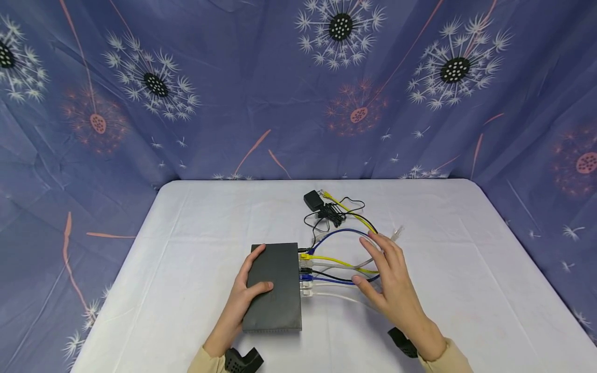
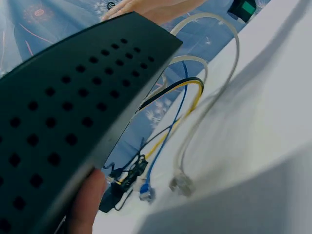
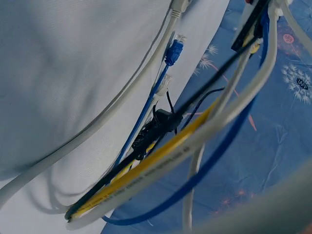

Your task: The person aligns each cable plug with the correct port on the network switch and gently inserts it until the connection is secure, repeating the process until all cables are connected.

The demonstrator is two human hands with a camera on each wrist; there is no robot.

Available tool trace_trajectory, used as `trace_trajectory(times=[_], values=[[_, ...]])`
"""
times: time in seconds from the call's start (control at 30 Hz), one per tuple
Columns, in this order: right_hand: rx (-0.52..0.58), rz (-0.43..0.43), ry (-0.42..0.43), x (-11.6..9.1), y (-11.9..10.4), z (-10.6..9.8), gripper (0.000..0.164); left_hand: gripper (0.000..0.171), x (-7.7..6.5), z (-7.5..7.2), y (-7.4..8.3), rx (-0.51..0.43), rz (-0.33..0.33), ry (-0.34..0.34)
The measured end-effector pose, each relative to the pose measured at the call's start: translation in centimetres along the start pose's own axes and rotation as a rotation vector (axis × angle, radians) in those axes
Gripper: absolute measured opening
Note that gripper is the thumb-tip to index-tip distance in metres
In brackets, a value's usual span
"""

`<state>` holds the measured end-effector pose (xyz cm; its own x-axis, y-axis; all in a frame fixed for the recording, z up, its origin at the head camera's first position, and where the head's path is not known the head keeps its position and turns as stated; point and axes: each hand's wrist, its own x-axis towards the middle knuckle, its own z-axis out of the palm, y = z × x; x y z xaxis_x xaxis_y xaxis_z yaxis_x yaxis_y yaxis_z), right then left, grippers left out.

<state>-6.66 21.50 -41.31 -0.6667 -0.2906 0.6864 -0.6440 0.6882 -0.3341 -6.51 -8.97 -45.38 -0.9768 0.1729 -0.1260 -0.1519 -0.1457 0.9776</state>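
My left hand (image 1: 240,292) grips a flat black network switch (image 1: 282,305) along its left side, thumb on the broad top face. In the left wrist view the switch's perforated side (image 2: 83,105) fills much of the picture. Several network cables, among them a yellow cable (image 1: 333,260), a blue cable (image 1: 342,230) and a white cable (image 1: 342,297), plug into its right edge. A thin black power lead (image 1: 314,239) enters there too. Beside the cable loops is my right hand (image 1: 396,285), fingers loosely spread, fingertips right at the cables.
Behind the switch lie a black power adapter (image 1: 313,200) and its bundled cord (image 1: 332,213). Loose cable ends, including a blue plug (image 3: 174,51) and a clear plug (image 1: 398,232), lie on the white table (image 1: 186,233). A patterned blue curtain (image 1: 261,103) stands behind.
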Motion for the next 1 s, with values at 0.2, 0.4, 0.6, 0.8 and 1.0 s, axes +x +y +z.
trace_trajectory(times=[0.2,0.4,0.6,0.8,1.0], values=[[-0.023,0.006,-0.004,-0.1,0.2,0.1,0.068,0.078,-0.5,0.0,-1.0,-0.012,-0.02,0.0],[-0.035,0.014,-0.014,-0.2,0.3,0.3,0.07,0.08,-0.7,0.0,-2.1,-0.022,-0.053,-0.017],[-0.035,0.022,-0.026,-0.3,0.4,0.4,0.071,0.082,-0.8,0.0,-3.0,0.009,-0.071,-0.007],[-0.039,0.039,-0.041,-0.4,0.5,0.5,0.071,0.084,-0.8,0.0,-3.4,0.048,-0.058,-0.008],[-0.053,0.071,-0.073,-0.6,0.6,0.7,0.073,0.086,-0.8,0.1,-3.4,0.128,-0.04,0.013]])
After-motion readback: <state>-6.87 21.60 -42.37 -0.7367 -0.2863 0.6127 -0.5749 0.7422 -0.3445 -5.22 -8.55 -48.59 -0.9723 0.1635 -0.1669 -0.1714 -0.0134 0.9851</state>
